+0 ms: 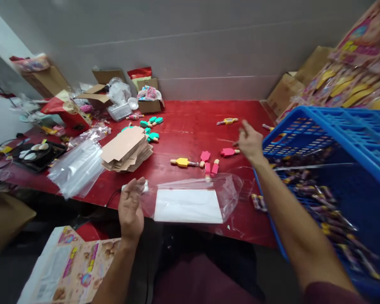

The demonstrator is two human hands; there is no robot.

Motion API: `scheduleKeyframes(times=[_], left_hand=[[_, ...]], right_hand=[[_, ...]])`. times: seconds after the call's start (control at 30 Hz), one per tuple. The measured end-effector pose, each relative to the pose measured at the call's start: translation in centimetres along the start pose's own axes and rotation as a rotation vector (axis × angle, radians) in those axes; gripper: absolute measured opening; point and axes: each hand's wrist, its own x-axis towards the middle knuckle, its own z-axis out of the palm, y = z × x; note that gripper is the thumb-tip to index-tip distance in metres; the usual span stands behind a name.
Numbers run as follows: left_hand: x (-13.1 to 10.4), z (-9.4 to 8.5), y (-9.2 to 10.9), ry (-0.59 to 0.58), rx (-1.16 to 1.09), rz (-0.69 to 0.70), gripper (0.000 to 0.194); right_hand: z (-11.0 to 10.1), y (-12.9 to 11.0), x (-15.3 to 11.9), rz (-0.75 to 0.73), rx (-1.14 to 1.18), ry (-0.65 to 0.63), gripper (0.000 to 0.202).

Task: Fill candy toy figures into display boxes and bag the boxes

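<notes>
My left hand [131, 209] is raised at the table's front edge, fingers stretched out, with nothing in it. Reaching over the right side of the table, my right hand [251, 141] holds nothing that I can see and its fingers are apart. Just left of it lies a pink paddle-shaped piece [228, 152] with a pale tip, and farther back a yellow one [228, 121] with a clear tube. Between my arms is a flat white box or card [188, 207] in a clear plastic bag [232, 190]. Behind it lie another yellow piece [181, 162] and several pink pieces [205, 156].
A stack of brown cardboard sheets [126, 147] and clear bags [79, 166] lie left, with green pieces [153, 137] behind. A blue crate [304, 116] of wrapped sticks stands right. A printed carton [72, 270] is below the table's left edge. Small boxes [150, 105] line the back.
</notes>
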Motion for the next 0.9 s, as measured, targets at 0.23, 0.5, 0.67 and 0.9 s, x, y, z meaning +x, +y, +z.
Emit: scheduleKeyframes(times=[0.23, 0.5, 0.67, 0.9], left_hand=[[0.6, -1.1, -0.5, -0.096, 0.172, -0.159, 0.040], [2.2, -0.9, 0.8, -0.078, 0.438, -0.042, 0.028], [2.0, -1.6, 4.9, -0.146, 0.517, -0.240, 0.033], [-0.5, -1.6, 4.4, -0.208, 0.172, -0.469, 0.050]], right_hand=[[-2.6, 2.7, -14.2, 0.043, 0.606, -0.370, 0.078], [-4.1, -1.5, -13.1, -0.142, 0.197, -0.441, 0.028], [-5.8, -1.6, -13.0, -0.047, 0.130, -0.614, 0.041], [-7.7, -0.9, -14.2, 0.326, 0.323, -0.869, 0.064]])
